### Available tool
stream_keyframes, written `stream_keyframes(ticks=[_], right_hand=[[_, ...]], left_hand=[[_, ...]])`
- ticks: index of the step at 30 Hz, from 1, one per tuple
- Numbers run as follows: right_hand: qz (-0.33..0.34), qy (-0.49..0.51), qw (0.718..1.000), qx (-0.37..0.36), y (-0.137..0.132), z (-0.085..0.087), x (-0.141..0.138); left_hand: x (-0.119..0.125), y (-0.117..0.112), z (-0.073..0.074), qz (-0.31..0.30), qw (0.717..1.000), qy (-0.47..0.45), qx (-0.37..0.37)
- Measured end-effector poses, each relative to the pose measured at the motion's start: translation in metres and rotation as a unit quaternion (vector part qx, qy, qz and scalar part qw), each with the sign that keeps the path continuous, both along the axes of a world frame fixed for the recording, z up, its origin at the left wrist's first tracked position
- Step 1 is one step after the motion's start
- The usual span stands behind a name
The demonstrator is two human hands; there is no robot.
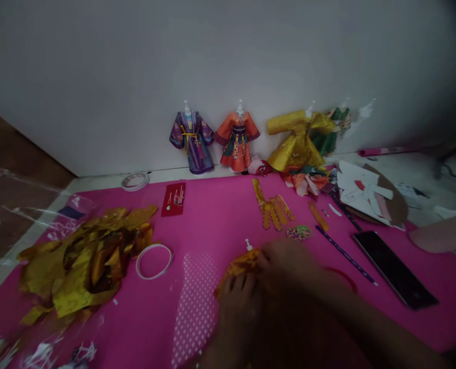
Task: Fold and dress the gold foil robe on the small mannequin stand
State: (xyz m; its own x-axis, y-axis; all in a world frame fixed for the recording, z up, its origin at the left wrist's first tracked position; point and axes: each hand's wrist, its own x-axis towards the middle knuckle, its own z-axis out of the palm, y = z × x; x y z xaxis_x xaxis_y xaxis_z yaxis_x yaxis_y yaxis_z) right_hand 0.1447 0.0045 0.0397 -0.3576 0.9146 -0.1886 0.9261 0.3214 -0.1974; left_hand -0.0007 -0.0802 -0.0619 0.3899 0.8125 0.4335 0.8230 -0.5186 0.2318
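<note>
Both my hands are on an orange-gold doll dress (233, 266) near the front middle of the pink mat. A small white doll neck piece (248, 245) sticks up from the top of it. My left hand (241, 297) has its fingers curled over the front of the cloth. From the right, my right hand (284, 259) pinches the upper part of the dress; its fingers are partly hidden and blurred. Just beyond lie several gold fabric strips (272, 210) and a patterned oval piece (299, 232).
Dressed doll bodies, one in a purple robe (193, 143), lean along the wall. Gold fabric scraps (82, 261) are heaped at left, near a white tape roll (153, 261). A red card (173, 199) lies behind. At right are a pencil (345, 255) and a phone (395, 269).
</note>
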Motion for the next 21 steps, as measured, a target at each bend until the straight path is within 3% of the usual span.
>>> stream_keyframes(ticks=[4, 9, 15, 21], right_hand=[[-0.039, 0.063, 0.997, 0.001, 0.0, 0.015, 0.036], [-0.058, 0.154, 0.985, -0.053, -0.014, -0.001, 0.078], [-0.12, 0.252, 0.957, -0.084, -0.026, -0.02, 0.069], [-0.202, 0.352, 0.906, -0.12, -0.029, -0.034, 0.057]], left_hand=[[0.0, 0.001, 0.002, 0.006, 1.0, 0.0, 0.003], [-0.001, 0.001, 0.004, 0.007, 1.0, 0.001, 0.004], [-0.001, 0.002, 0.006, 0.017, 1.0, 0.001, 0.014], [-0.001, 0.003, 0.009, 0.011, 1.0, 0.011, 0.025]])
